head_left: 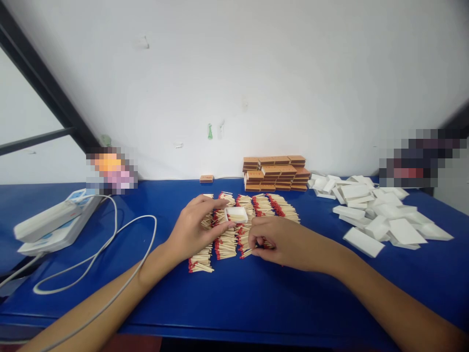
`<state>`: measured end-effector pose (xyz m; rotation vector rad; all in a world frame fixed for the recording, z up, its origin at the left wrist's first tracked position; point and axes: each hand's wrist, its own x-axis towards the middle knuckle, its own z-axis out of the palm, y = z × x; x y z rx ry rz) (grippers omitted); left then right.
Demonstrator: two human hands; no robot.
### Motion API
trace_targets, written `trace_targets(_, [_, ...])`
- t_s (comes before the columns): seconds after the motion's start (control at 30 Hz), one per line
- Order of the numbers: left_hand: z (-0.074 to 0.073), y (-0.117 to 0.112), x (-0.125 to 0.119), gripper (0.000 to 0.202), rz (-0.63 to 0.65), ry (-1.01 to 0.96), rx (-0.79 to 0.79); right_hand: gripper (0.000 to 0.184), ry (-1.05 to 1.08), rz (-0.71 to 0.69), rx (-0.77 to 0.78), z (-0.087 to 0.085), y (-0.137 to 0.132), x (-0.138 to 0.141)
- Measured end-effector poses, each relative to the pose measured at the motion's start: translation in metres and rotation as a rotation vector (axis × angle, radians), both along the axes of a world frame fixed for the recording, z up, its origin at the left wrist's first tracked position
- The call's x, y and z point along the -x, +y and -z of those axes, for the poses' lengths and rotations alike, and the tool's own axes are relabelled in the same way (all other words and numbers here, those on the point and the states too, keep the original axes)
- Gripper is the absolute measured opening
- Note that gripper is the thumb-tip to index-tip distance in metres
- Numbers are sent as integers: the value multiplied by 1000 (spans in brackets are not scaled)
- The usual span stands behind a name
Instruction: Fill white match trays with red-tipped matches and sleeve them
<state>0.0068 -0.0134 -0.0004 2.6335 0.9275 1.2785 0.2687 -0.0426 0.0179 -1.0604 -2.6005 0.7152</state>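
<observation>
My left hand (194,225) holds a small white matchbox tray (241,212) by its left end, between thumb and fingers. Some matches lie inside the tray, which is over the rows of matches. My right hand (276,242) is curled into a pinch at the lower end of a middle row, closed on matches (246,253) at its fingertips; how many is hidden. Red-headed wooden matches (226,247) are laid out in several columns under and between both hands. Part of the right columns is covered by my right hand.
Orange-brown matchboxes (278,173) are stacked against the wall, with a single matchbox (206,179) left of them. White empty trays (388,210) are heaped at the right. A power strip (54,227) and a looping white cable (120,222) lie on the blue table (238,303).
</observation>
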Motion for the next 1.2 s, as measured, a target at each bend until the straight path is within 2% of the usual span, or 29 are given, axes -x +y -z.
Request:
trace_targets(0.3, [0, 0, 0, 38, 1, 6, -10, 17, -62, 14, 35, 1, -1, 1])
trace_targets(0.5, [2, 1, 1, 40, -3, 12, 2, 12, -8, -1, 55, -3, 1, -4])
trace_targets(0.7, [4, 0, -1, 42, 10, 43, 14, 15, 65, 93, -25, -6, 5, -8])
trace_targets(0.87, [4, -4, -3, 42, 33, 49, 11, 15, 132, 144, -165, -5, 6, -5])
trace_targets(1.07, [4, -3, -2, 43, 32, 58, 3, 16, 143, 156, -147, -4, 8, -6])
trace_targets(1.2, [3, -2, -2, 42, 10, 54, 1, 16, 191, 184, -236, -4, 10, -8])
